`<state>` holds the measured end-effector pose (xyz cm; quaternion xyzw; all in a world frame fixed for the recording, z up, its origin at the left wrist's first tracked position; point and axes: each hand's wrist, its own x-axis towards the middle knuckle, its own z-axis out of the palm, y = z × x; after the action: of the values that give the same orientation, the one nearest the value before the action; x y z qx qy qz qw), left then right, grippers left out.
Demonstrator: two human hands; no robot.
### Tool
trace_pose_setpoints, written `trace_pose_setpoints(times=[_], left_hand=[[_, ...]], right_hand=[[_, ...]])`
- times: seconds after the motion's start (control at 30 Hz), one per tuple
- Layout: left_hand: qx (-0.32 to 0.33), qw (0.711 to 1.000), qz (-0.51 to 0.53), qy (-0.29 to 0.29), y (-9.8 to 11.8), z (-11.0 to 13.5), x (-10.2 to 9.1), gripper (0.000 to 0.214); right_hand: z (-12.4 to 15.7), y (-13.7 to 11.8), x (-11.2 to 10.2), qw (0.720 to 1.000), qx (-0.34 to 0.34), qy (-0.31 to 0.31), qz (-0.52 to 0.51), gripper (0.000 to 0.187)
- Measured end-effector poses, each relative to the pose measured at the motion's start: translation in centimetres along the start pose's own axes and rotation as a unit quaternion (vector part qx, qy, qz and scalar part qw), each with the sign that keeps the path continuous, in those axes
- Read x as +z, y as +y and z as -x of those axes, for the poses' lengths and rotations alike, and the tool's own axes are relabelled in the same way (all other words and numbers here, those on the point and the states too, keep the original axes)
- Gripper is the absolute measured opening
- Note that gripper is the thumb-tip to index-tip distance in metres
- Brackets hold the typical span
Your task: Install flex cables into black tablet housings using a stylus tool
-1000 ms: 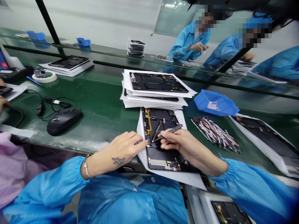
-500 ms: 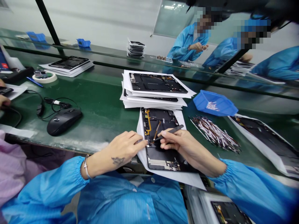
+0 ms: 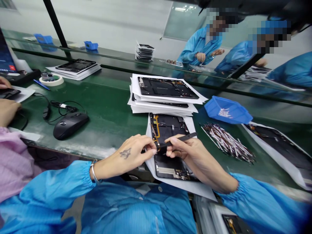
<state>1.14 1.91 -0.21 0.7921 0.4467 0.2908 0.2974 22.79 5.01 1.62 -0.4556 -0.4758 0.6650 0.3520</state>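
Note:
An opened tablet housing (image 3: 168,125), black inside with a yellow-orange flex cable (image 3: 157,128) along its left side, lies on a white paper sheet (image 3: 149,164) in front of me. My right hand (image 3: 186,152) grips black tweezers (image 3: 187,136) like a pen, their tip low over the housing's left-middle part. Beside that tip, my left hand (image 3: 136,151) has thumb and forefinger pinched together at the housing's left edge. Whatever sits between those fingertips is too small and covered to make out.
Behind the housing rises a stack of tablet housings and paper (image 3: 168,89). To the right are a blue bin (image 3: 226,110), a heap of thin cables (image 3: 227,143) and another housing (image 3: 280,146). Leftward lie a black mouse (image 3: 70,125), tape (image 3: 55,80) and a co-worker's hand (image 3: 8,112).
My left thumb and forefinger have closed into a pinch at the housing's edge. The tweezers have shifted slightly, and the loose brown strip no longer shows mid-housing. The camera view has swung slightly left.

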Motion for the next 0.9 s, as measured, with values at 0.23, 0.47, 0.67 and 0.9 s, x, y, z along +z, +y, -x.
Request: trace_pose_setpoints(times=[0.23,0.47,0.67,0.9], left_hand=[[-0.028,0.999,0.026,-0.001,0.2,-0.3,0.5,0.011],[0.016,1.0,-0.011,0.002,0.1,-0.2,0.3,0.012],[0.037,0.996,-0.074,-0.044,0.4,-0.2,-0.3,0.012],[0.043,0.991,-0.105,-0.071,0.8,-0.1,-0.9,0.013]], right_hand=[[0.2,0.0,0.5,1.0,-0.019,-0.002,0.011,0.034],[0.1,-0.1,0.1,0.997,-0.023,-0.003,0.078,0.038],[0.0,-0.5,-0.1,0.991,-0.019,-0.029,0.131,0.038],[-0.1,-1.1,0.2,0.983,-0.031,-0.051,0.171,0.037]])
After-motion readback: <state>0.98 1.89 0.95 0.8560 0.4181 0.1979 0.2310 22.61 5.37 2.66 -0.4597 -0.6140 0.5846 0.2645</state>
